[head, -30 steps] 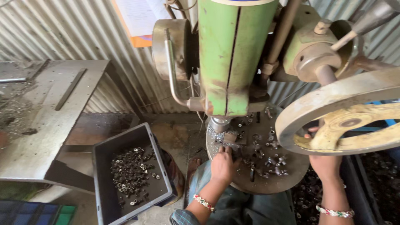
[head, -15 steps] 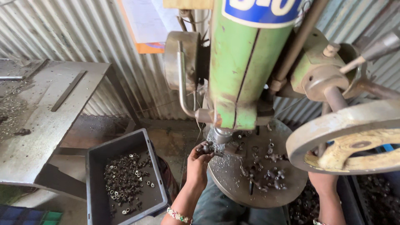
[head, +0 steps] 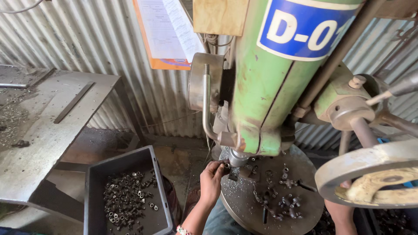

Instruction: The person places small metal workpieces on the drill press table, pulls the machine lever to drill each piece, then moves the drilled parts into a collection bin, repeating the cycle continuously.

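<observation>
My left hand (head: pixel 211 180) is pinched on a small dark metal part (head: pixel 227 166) and holds it at the left edge of the round steel table (head: pixel 244 200), right under the spindle (head: pixel 238 157) of the green drill press (head: pixel 270 87). More small parts (head: pixel 283 202) and metal chips lie scattered on the table. My right forearm (head: pixel 339 215) rises behind the large hand wheel (head: pixel 370 161). The wheel's rim hides that hand almost entirely.
A grey plastic bin (head: pixel 93 174) with several small metal parts sits on the floor at lower left. A worn steel bench (head: pixel 39 143) with a flat bar stands to the left. Corrugated sheet wall with a posted paper (head: pixel 163 30) is behind.
My left hand moved left from the loose parts on the table to the spot under the spindle, now pinching a part. The view has come closer to the machine.
</observation>
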